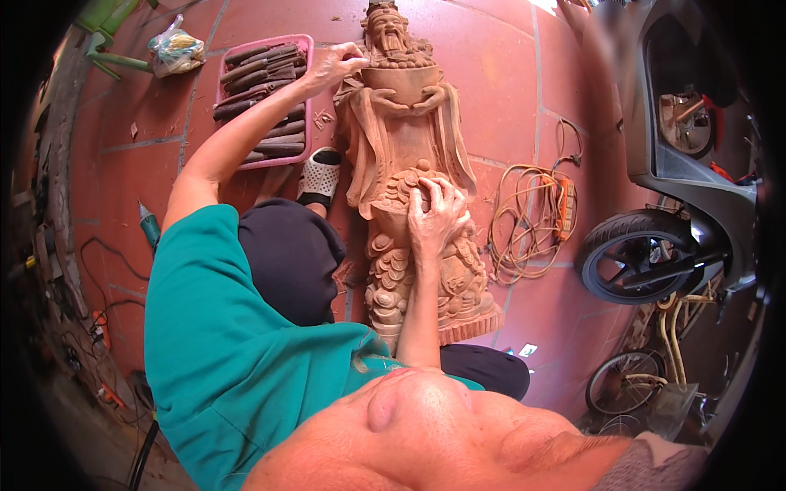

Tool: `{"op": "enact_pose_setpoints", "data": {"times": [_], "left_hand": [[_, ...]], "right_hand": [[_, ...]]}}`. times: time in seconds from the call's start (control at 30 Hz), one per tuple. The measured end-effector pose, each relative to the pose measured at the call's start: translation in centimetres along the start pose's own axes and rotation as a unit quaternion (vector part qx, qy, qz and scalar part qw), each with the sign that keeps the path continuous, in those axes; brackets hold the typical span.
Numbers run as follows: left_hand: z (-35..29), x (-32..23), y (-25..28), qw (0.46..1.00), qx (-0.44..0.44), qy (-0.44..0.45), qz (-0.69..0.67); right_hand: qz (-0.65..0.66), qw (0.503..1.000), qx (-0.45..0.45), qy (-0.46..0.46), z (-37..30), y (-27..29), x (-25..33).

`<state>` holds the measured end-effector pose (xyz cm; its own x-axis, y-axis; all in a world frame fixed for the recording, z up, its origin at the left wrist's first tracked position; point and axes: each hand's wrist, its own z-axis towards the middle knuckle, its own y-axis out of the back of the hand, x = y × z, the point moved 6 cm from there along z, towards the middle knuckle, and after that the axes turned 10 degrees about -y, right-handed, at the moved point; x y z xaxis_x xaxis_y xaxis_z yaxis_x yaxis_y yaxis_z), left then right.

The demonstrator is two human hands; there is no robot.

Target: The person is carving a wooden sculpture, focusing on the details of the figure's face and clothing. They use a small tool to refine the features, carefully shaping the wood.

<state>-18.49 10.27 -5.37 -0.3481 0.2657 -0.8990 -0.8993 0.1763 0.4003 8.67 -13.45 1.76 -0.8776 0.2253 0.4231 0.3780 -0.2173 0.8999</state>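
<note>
A carved wooden statue (pixel 399 131) of a bearded figure holding a bowl lies on its back on the tiled floor, head away from me. My left hand (pixel 334 67) is at the statue's upper side, beside the bowl and beard. Its fingers are bent and pressed together; whatever may be between them is hidden. On the carved coins (pixel 399 186) at the statue's middle rests my right hand (pixel 436 214), its fingers bent and apart, with no tool visible in it. Left of the statue, a pink basket (pixel 309 114) holds several long dark tools (pixel 266 74).
Wood shavings (pixel 323 119) lie by the basket. An orange power strip (pixel 565 209) with a coiled cable (pixel 516 221) is on the right, near a motorbike wheel (pixel 639 255). A filled plastic bag (pixel 176 51) sits at far left; a teal-ended tool (pixel 149 222) lies by my left side.
</note>
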Motion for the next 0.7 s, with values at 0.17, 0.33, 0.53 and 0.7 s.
{"op": "enact_pose_setpoints", "data": {"times": [0.17,0.33,0.53,0.7], "left_hand": [[0.2,1.1,-0.9,1.000,-0.017,-0.009,-0.003],[1.3,-1.0,-0.2,0.996,-0.009,-0.061,0.069],[1.4,0.0,-0.4,1.000,0.001,-0.024,0.005],[1.7,0.6,-0.7,1.000,0.010,-0.002,-0.008]], "right_hand": [[0.001,1.000,0.002,0.002,0.1,-0.1,0.2],[0.001,1.000,0.001,0.000,0.4,-0.1,0.3],[-0.004,1.000,-0.001,0.000,0.5,-0.1,0.3],[-0.007,1.000,0.001,0.000,0.5,-0.1,0.4]]}}
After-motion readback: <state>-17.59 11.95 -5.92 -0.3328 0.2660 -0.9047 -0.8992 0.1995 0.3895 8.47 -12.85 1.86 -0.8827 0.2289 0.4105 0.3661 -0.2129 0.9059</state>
